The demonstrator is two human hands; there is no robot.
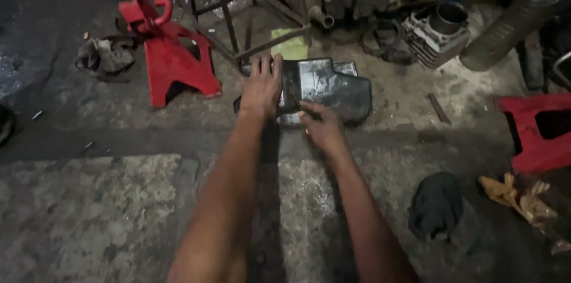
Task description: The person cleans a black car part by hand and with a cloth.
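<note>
Both bare forearms reach forward from the bottom edge, running nearly side by side and drawing closer toward the wrists. The left hand [262, 85] lies palm down, flat, its fingers straight, close together and pointing away from the body, the wrist in line with the forearm. The right hand [321, 126] sits just beside it, nearer the body, knuckles up, its fingers curled inward and the thumb tucked toward the left hand. The two hands do not touch.
</note>
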